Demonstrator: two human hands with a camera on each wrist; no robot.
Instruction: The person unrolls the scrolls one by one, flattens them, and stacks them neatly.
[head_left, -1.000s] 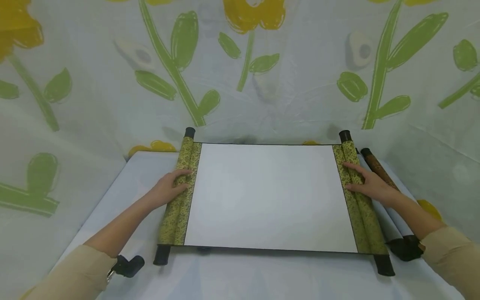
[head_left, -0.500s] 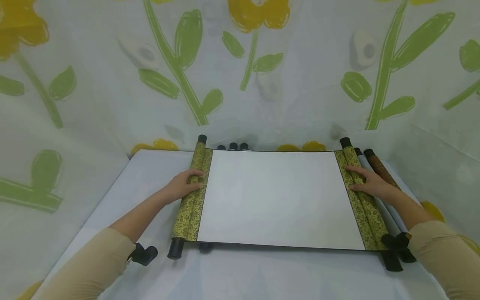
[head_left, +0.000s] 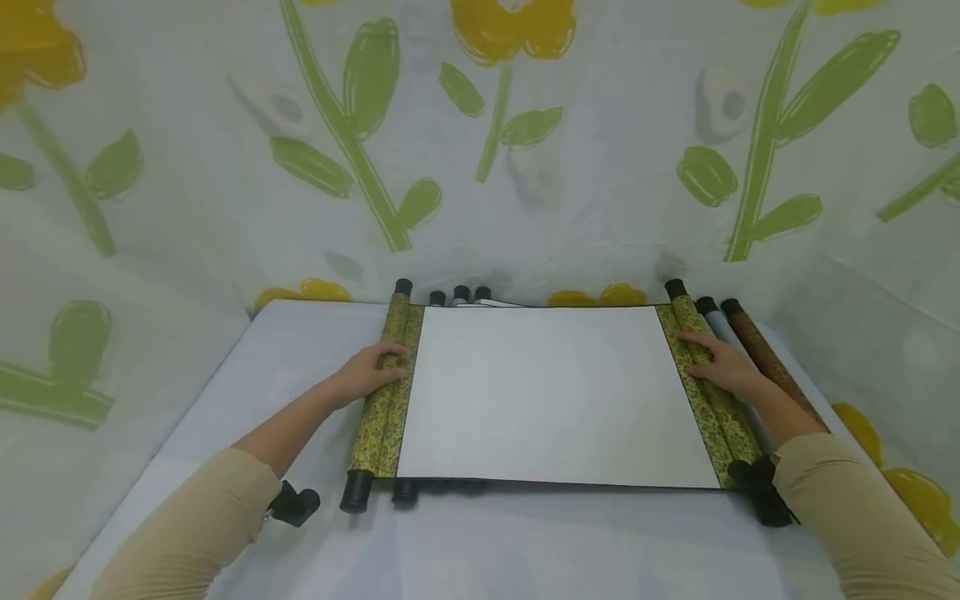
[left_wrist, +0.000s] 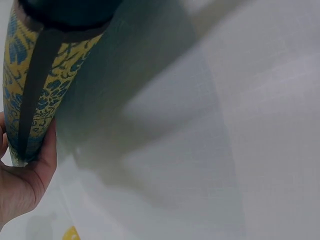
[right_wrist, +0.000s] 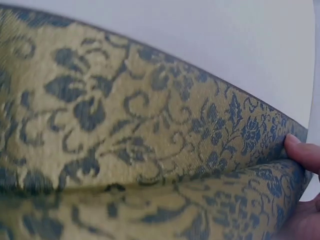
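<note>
A partly unrolled hanging scroll [head_left: 540, 392] with a blank white sheet spans the space between my hands in the head view. Yellow brocade with a dark blue floral pattern covers its two rolled sides, and black knobs cap the ends. My left hand [head_left: 366, 372] grips the left roll, thumb and fingers curled round it. On the other side my right hand [head_left: 723, 364] holds the right roll the same way. The left wrist view shows the roll [left_wrist: 50, 95] from below, above its shadow on the cloth. Brocade [right_wrist: 150, 125] fills most of the right wrist view.
Black knobs [head_left: 461, 294] of other scrolls show behind the sheet's far edge, their bodies hidden beneath it. At the right lie a blue-grey scroll [head_left: 718, 322] and a brown scroll [head_left: 772, 354]. A white cloth [head_left: 315, 321] covers the table, and a flower-print curtain [head_left: 570, 208] hangs behind.
The scroll looks smaller and sits lower in the head view; its left roll has shifted right, its right roll slightly left. Knobs behind its far edge have come into view. Both hands keep their grip.
</note>
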